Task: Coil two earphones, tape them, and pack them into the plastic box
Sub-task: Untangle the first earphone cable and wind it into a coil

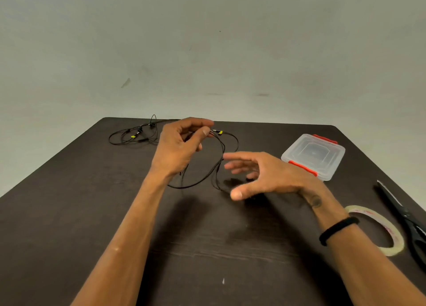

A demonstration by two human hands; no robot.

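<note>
Left hand [178, 147] pinches thin black looped earphone cable [202, 181]; right hand [260, 174] spread.

We find no readable text; reddish print on the tape roll [378, 229] core is too blurred.

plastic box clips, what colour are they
Red clips on the clear plastic box, seen in the head view.

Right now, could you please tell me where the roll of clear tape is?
In the head view, the roll of clear tape lies flat on the dark wooden table near its right edge, beside the black scissors, by the right wrist.
</note>
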